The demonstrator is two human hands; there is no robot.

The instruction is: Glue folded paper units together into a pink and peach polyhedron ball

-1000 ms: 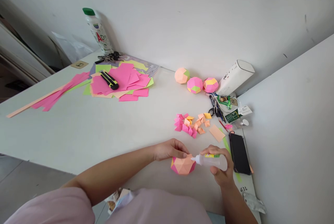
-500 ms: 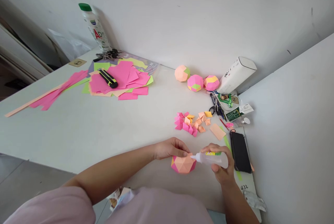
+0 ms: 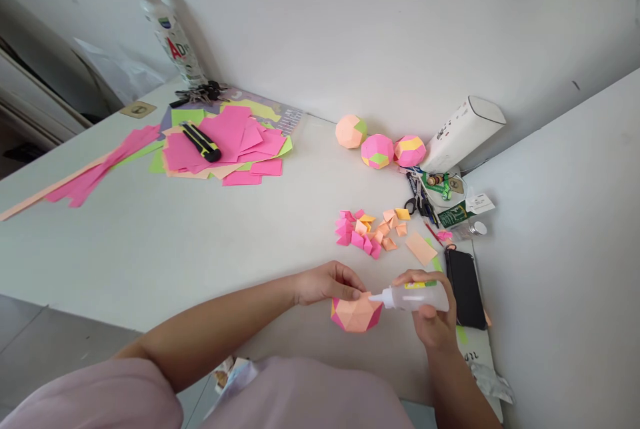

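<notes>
Near the table's front edge, my left hand [image 3: 336, 283] is closed on the upper rim of a faceted paper ball [image 3: 356, 317], peach with pink and yellow parts. My right hand [image 3: 436, 312] grips a clear glue bottle [image 3: 417, 296] lying sideways in its fingers. The bottle's white nozzle points left, its tip at the ball's upper right edge; whether it touches is too small to tell. Beyond the hands lies a cluster of small folded paper pieces [image 3: 367, 232] in pink, peach and yellow. A flat peach paper rectangle [image 3: 421, 249] is beside them.
Three finished-looking paper balls [image 3: 377, 151] stand by the wall near a white box [image 3: 465, 134]. Scissors [image 3: 414, 203], pens and a black pouch [image 3: 466, 287] line the right edge. At left are a paper stack [image 3: 235, 142], a utility knife [image 3: 201, 142] and a bottle [image 3: 173, 42].
The camera view has shifted slightly. My right hand keeps the glue bottle's tip at the ball's edge, and my left hand still holds the ball; both have barely moved.
</notes>
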